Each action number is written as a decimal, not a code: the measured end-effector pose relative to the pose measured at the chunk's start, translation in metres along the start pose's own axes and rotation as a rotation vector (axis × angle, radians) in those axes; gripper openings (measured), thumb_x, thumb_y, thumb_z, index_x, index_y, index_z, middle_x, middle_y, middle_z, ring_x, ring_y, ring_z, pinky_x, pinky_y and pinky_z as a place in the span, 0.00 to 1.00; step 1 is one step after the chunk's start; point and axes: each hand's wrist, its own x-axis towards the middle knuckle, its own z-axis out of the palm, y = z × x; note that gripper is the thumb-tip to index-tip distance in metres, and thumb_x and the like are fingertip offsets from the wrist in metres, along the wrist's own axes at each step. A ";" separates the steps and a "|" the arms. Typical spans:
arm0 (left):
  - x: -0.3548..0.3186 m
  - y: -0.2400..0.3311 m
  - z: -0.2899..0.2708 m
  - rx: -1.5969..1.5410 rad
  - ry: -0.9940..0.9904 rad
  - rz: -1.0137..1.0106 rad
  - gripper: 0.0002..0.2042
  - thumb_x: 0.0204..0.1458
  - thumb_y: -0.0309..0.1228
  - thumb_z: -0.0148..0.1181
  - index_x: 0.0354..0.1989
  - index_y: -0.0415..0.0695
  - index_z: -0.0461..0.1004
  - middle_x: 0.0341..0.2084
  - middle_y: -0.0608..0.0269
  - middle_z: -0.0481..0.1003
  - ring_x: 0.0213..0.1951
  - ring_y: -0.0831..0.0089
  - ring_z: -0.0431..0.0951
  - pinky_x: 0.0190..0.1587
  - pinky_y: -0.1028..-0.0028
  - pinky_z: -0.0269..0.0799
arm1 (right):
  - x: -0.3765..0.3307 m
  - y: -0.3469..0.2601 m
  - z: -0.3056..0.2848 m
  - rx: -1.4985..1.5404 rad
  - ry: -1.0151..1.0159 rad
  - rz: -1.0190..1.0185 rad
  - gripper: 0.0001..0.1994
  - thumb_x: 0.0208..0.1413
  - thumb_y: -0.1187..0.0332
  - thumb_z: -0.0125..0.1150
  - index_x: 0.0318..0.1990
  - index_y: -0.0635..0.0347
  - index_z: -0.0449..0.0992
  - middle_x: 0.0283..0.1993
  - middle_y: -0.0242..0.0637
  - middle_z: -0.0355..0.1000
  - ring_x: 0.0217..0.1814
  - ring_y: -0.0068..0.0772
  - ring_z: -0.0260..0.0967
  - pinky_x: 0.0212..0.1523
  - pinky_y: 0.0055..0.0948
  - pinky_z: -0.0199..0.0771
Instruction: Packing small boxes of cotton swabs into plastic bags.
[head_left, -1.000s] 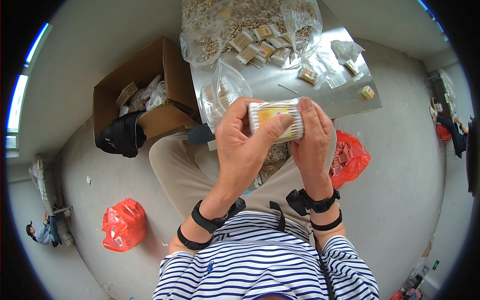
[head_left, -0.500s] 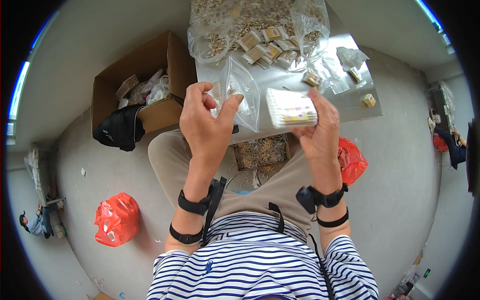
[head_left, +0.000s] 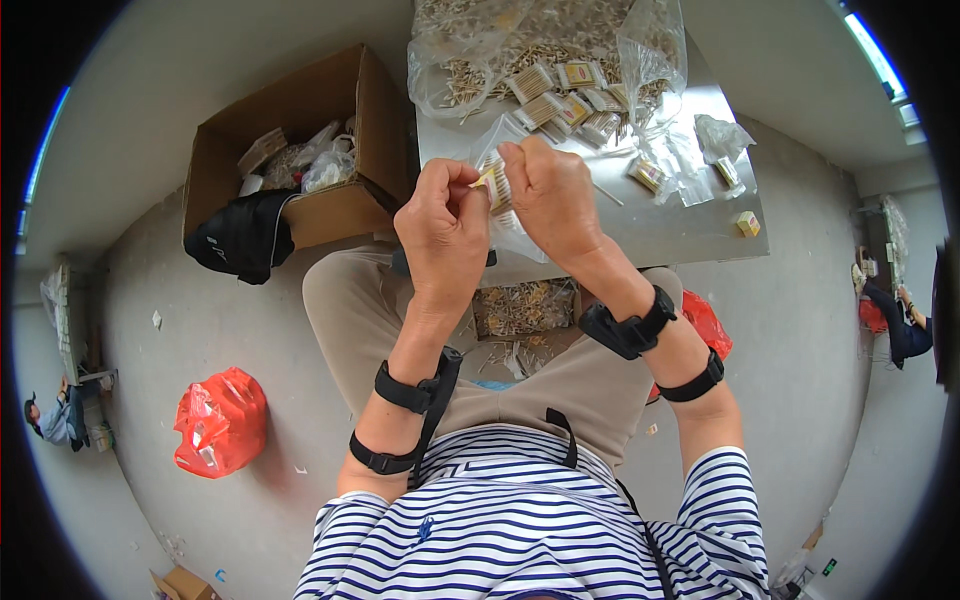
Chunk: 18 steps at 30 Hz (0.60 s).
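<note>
Both hands meet over the near left part of the metal table. Between them is a pack of cotton swabs (head_left: 501,190) with a yellow label, partly hidden by my fingers. A clear plastic bag (head_left: 522,243) shows around and below the pack. My left hand (head_left: 445,225) is closed, thumb and fingertips pinching at the bag by the label. From the right, my right hand (head_left: 553,196) is closed over the pack's other side with its back turned up. Whether the pack lies inside the bag or against it, I cannot tell.
On the table (head_left: 690,235) lie several small swab packs (head_left: 575,108), loose swabs, clear bags (head_left: 722,140) and a small yellow box (head_left: 747,224). An open cardboard box (head_left: 330,215) with a black cloth (head_left: 240,238) stands left. Red bags (head_left: 222,422) sit on the floor.
My right hand has moved left with the swab pack, turned over, and met my left hand at the bag. My left hand's fingers have drawn together.
</note>
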 end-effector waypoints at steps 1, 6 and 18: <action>0.000 -0.001 0.000 -0.027 0.006 -0.002 0.04 0.54 0.17 0.56 0.36 0.37 0.73 0.24 0.72 0.73 0.25 0.88 0.69 0.28 0.84 0.65 | 0.000 -0.004 0.005 -0.004 -0.042 0.028 0.19 0.66 0.60 0.53 0.25 0.63 0.73 0.23 0.53 0.74 0.28 0.59 0.74 0.31 0.49 0.74; 0.003 0.003 -0.002 -0.145 0.002 -0.029 0.04 0.56 0.17 0.55 0.37 0.38 0.73 0.24 0.72 0.73 0.25 0.88 0.70 0.27 0.85 0.65 | -0.006 0.002 0.025 -0.024 -0.181 0.078 0.19 0.66 0.59 0.51 0.29 0.64 0.77 0.27 0.54 0.76 0.33 0.60 0.76 0.35 0.49 0.76; -0.011 -0.044 -0.041 0.203 -0.252 0.154 0.29 0.49 0.16 0.64 0.63 0.39 0.70 0.62 0.49 0.70 0.65 0.56 0.69 0.66 0.65 0.65 | -0.026 0.018 0.032 -0.200 -0.219 0.176 0.20 0.67 0.58 0.50 0.30 0.64 0.78 0.27 0.55 0.77 0.33 0.59 0.78 0.38 0.49 0.78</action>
